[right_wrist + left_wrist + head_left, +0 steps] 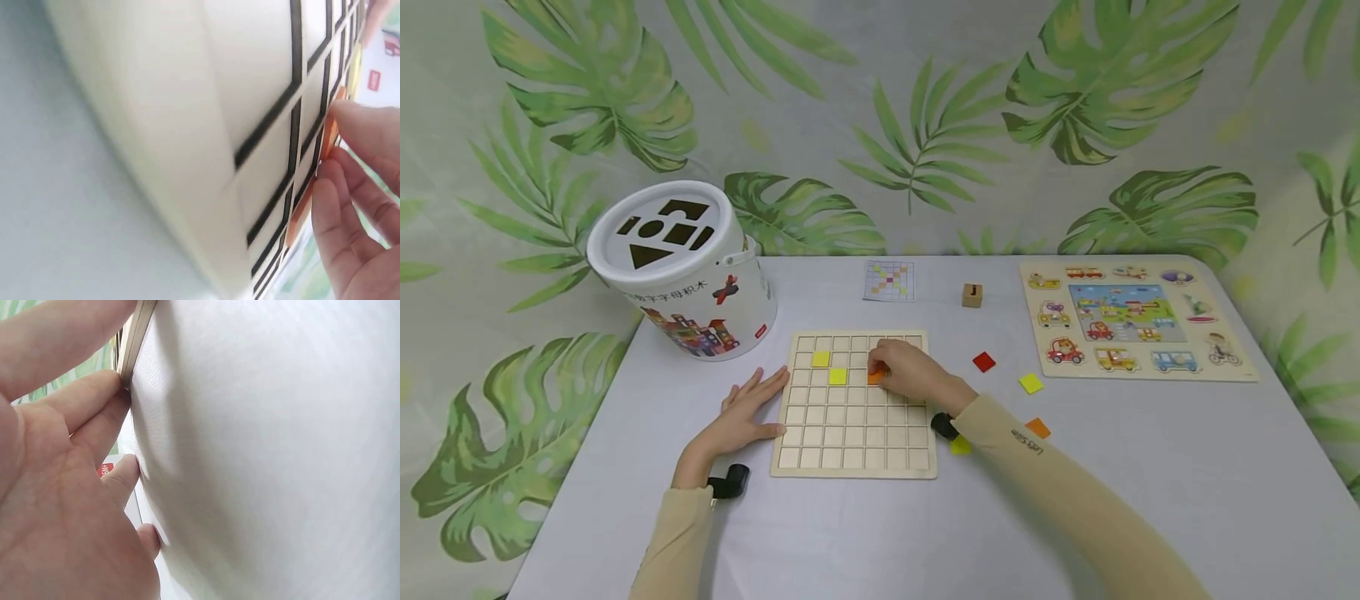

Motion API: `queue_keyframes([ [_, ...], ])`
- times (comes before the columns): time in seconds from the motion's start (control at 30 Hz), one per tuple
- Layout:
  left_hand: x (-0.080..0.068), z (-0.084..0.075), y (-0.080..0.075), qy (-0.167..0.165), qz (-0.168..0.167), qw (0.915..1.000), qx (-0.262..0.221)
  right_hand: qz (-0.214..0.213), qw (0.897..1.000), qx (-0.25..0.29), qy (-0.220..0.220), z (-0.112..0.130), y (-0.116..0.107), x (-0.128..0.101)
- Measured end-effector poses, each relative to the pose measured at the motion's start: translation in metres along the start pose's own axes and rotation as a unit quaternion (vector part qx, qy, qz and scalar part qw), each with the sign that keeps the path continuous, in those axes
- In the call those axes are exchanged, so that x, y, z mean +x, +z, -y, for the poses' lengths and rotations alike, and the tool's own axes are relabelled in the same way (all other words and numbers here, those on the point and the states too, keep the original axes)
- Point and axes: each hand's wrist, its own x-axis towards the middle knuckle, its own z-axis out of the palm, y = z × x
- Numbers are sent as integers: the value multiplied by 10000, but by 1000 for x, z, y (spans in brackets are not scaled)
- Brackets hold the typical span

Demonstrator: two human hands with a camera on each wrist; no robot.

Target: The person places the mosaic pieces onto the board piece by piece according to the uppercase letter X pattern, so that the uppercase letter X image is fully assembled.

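Note:
A wooden grid board [833, 436] lies flat on the table, with two yellow tiles [821, 358] in cells at its upper left. My right hand [913, 371] reaches over the board's upper right part. Its thumb and fingertips pinch an orange tile [331, 132] at a cell, partly covered by the fingers. Another orange square [300, 212] shows beside those fingers in the right wrist view; in the head view the hand hides it. My left hand [747, 417] rests at the board's left edge, fingers extended, with fingertips and thumb touching the rim.
Right of the board lie loose tiles: a red one [984, 362], a yellow one [1031, 383], an orange one [1037, 427], another yellow near the right wrist. Behind are a coloured pattern card [889, 281], a wooden block [972, 295], a picture puzzle [1127, 312] and a white bucket [730, 300].

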Motion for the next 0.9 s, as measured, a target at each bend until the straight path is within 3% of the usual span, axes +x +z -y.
queue_keyframes([
  [0.13, 0, -1, 1, -6, 55, 10000, -19, -246, 9982, 550, -8, -14, -15, -16],
  [0.27, -1, -1, 0, -24, 75, 10000, 17, -682, 9939, 852, 171, -42, -37, -44],
  [0.4, -3, 0, -2, -65, 75, 9999, 30, -922, 9917, 652, 621, -73, -51, -75],
  [0.53, -3, 1, -3, -55, 88, 9999, 46, -847, 9893, 501, 1075, -91, -55, -95],
  [0.9, -1, 2, -2, -7, 93, 10000, -12, -751, 9917, 81, 1038, -88, -49, -88],
])
